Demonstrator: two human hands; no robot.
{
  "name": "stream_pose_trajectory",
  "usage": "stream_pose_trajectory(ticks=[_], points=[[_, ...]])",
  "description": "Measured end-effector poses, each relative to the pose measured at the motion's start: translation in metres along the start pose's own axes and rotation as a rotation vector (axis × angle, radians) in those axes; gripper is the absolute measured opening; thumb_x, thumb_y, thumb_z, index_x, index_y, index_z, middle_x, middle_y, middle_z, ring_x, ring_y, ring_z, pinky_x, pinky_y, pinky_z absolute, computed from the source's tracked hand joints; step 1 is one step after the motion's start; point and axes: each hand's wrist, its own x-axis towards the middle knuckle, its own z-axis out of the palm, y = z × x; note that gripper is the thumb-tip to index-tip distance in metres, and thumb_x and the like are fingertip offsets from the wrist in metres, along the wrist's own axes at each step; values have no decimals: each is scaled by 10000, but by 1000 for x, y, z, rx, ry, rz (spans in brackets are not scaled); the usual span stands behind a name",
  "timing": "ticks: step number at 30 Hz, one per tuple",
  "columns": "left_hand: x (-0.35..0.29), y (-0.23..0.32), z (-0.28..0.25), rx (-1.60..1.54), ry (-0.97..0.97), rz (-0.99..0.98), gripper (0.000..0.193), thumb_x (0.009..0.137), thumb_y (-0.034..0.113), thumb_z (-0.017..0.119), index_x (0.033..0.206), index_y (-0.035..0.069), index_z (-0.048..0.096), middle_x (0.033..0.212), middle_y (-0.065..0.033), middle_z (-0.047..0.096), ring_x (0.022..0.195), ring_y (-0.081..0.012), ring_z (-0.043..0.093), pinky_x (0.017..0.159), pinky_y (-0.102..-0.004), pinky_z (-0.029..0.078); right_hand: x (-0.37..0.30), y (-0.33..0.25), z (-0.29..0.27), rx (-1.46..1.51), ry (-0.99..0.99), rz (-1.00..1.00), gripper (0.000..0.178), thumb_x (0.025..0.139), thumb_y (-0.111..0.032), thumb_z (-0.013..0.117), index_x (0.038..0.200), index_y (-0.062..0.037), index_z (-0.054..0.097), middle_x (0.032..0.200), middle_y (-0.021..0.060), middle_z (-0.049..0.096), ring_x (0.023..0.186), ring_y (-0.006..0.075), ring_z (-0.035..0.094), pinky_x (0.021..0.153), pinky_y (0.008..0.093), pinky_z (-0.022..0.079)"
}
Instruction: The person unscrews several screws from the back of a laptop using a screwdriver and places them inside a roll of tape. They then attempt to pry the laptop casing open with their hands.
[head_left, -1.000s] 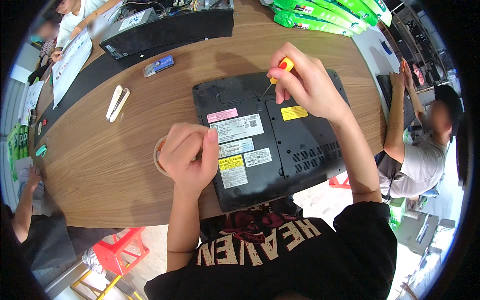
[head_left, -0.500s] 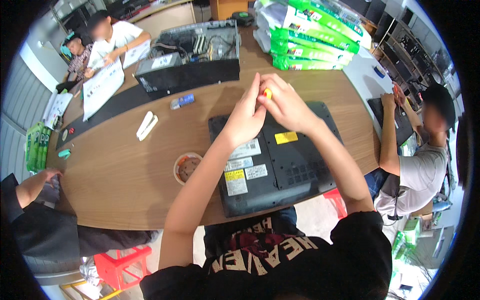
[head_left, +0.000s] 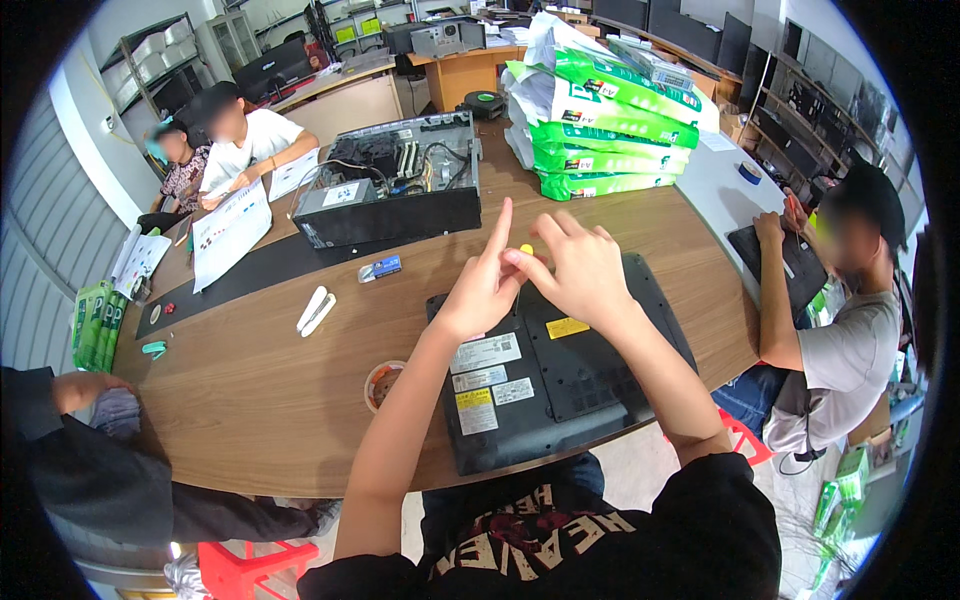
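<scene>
And here we are over the counter [head_left: 250,410], both hands up and meeting above the laptop [head_left: 610,375], which lies underside up at the near edge, just in front of the person. The left hand [head_left: 478,297] points its index finger straight up, the other fingers curled in. The right hand [head_left: 582,272] comes across to join it, thumb reaching over to the left hand, fingers loosely bent and a little spread. Between the two peeks the yellow end of a screwdriver [head_left: 526,249], the rest mostly hidden; which hand carries the grip, I cannot tell.

Below them, a yellow label [head_left: 567,328] and several white labels [head_left: 487,352] show on the black casing. Just left of the laptop, partly behind the left forearm, sits a small round tub [head_left: 368,386]. Further out lie a slim white tool [head_left: 316,312] and a little blue-and-clear box [head_left: 380,269]. At the back, an opened computer case [head_left: 390,222] stands beside a pile of green packs [head_left: 610,150].
</scene>
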Motion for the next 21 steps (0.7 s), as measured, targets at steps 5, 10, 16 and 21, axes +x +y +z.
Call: stream_pose_trajectory(ticks=[5, 10, 16, 21], points=[[-2, -2, -1, 22, 0, 18, 818, 892, -121, 487, 1539, 131, 55, 917, -71, 599, 886, -115, 590, 864, -271, 482, 2, -4, 11, 14, -83, 1, 279, 868, -300, 628, 809, -30, 597, 756, 129, 635, 671, 314, 658, 547, 404, 522], [-6, 1, -3, -56, -23, -55, 591, 888, -100, 528, 1436, 38, 358, 1001, -93, 639, 985, -139, 627, 906, -299, 500, 1, -2, 17, 83, -72, -42, 203, 870, -226, 619, 825, -29, 601, 786, 136, 632, 706, 320, 656, 583, 417, 533], [-2, 3, -7, 88, 15, -127, 229, 871, -50, 605, 1095, -44, 560, 969, -92, 681, 992, -147, 648, 883, -297, 527, 3, 3, 15, 152, -102, -75, 169, 872, -202, 603, 849, -37, 575, 778, 124, 584, 770, 331, 622, 647, 431, 515], [-7, -12, -3, -27, 141, -126, 195, 837, -37, 654, 1017, -41, 580, 927, -69, 683, 924, -113, 655, 844, -274, 537, 4, 1, 10, 352, -172, -121, 129, 861, -112, 605, 901, -13, 533, 801, 165, 546, 802, 379, 585, 695, 459, 484]])
